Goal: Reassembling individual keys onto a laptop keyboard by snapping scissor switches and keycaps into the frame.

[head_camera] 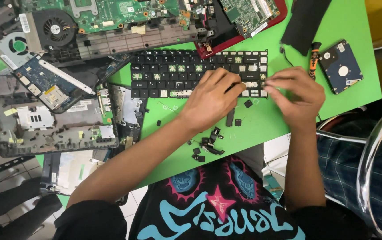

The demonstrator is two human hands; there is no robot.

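Observation:
A black laptop keyboard [173,73] lies on the green table [266,124], with many keycaps gone from its right part. My left hand [211,100] rests on the keyboard's lower right area, fingers curled on a key there. My right hand [295,95] hovers at the keyboard's right end, fingers pinched together; whether something small is between them I cannot tell. Loose black keycaps [208,146] lie scattered on the table in front of the keyboard.
Dismantled laptop shells and circuit boards [53,106] with cooling fans [53,29] crowd the left and back. A red laptop base [253,22] sits behind the keyboard. A hard drive [341,66] and screwdriver [314,58] lie right. A chrome chair [373,151] stands at right.

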